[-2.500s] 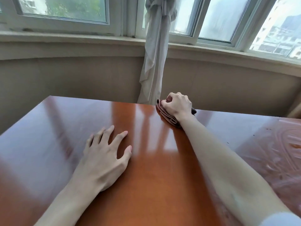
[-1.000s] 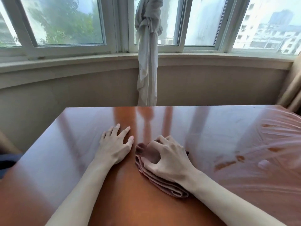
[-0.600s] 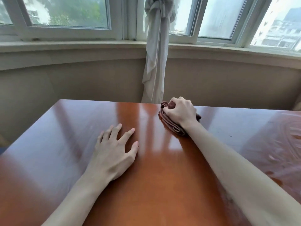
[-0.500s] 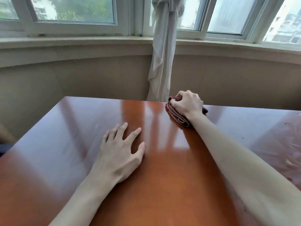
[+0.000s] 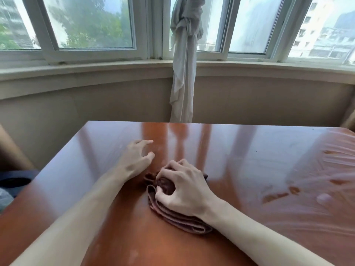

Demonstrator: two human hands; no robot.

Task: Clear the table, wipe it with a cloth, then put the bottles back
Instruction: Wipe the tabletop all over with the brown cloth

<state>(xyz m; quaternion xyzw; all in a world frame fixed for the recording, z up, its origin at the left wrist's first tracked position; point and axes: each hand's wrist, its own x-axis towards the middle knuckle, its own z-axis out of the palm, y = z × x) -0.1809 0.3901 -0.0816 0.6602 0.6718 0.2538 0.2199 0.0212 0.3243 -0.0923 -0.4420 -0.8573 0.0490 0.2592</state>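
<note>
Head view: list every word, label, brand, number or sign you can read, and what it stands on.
None can be read.
The folded reddish-brown cloth gripped by the right hand shows no label.
The glossy orange-brown wooden table, where the left hand rests, bears only reflections.
The buildings outside the window show no readable signs.

No legible text anywhere.
</note>
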